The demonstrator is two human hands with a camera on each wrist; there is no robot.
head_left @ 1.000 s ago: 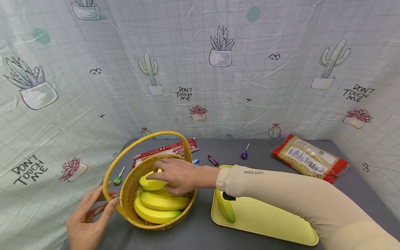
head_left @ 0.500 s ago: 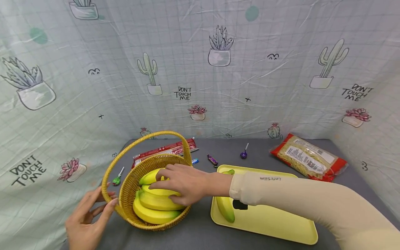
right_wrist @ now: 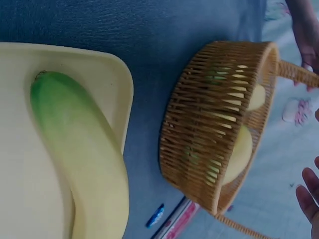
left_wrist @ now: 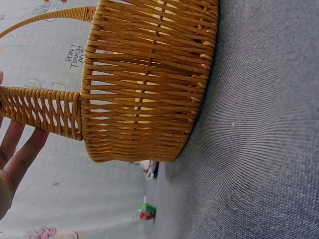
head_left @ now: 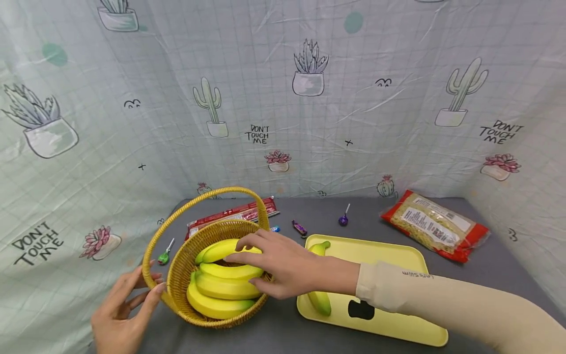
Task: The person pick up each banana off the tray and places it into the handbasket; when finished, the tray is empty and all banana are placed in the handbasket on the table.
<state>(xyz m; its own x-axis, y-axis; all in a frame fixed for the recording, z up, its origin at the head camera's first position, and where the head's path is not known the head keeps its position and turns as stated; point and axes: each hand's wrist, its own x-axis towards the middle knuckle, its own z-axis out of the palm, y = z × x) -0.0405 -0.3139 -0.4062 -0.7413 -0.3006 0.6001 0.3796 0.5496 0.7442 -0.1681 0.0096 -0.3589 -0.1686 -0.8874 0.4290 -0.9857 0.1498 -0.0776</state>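
Note:
A yellow wicker basket (head_left: 178,280) with a tall handle stands at the left, holding several yellow bananas (head_left: 227,286). My left hand (head_left: 124,309) pinches the foot of its handle between thumb and fingers, and the left wrist view shows fingers (left_wrist: 27,152) against the woven handle base. Over the basket's right rim hovers my right hand (head_left: 285,265), fingers loosely spread above the bananas and gripping nothing. Another banana (head_left: 320,301) lies on the pale yellow tray (head_left: 376,248) to the right, partly covered by my right wrist; its green tip shows in the right wrist view.
Behind the basket lies a long red packet (head_left: 256,211). A green lollipop (head_left: 164,257), a purple lollipop (head_left: 343,220) and a purple wrapped candy (head_left: 299,228) are scattered about. A red-edged noodle bag (head_left: 435,226) is at the back right, before a printed curtain (head_left: 309,147).
My right hand has let go of a banana in the basket and drawn back to the right, uncovering more of the fruit. My left hand keeps its hold on the handle.

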